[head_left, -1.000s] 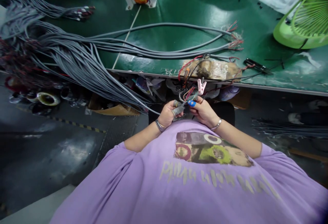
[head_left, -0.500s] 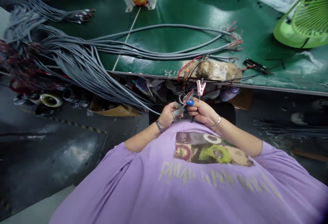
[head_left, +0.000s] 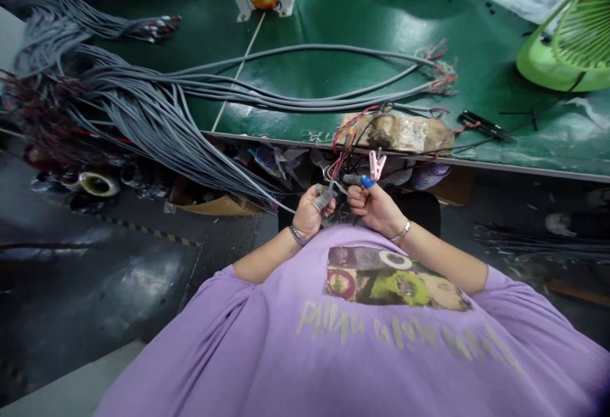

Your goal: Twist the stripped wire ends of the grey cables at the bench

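My left hand (head_left: 309, 212), closed with grey coverings on the thumb and a finger, pinches a grey cable (head_left: 262, 194) close to its stripped end. From that end, thin coloured wires (head_left: 337, 166) fan out upward. Just to the right, my right hand (head_left: 376, 208) is closed, with a blue covering on the thumb and a grey one on the index finger. A pale strand (head_left: 341, 188) runs from the cable end to its curled fingers. Directly above it, a pink clothes peg (head_left: 376, 165) stands at the table edge.
Many grey cables (head_left: 143, 105) are heaped at left and hang over the edge of the green table (head_left: 305, 23). A taped wooden block (head_left: 400, 132), a black tool (head_left: 483, 124) and a green fan (head_left: 548, 67) are at right. Below the edge stands a cardboard box (head_left: 214, 201).
My right hand has moved slightly away from my left and turned, its fingers now curled and its index finger lifted. The coloured wires now spread upward from the cable end. My left hand keeps its grip.
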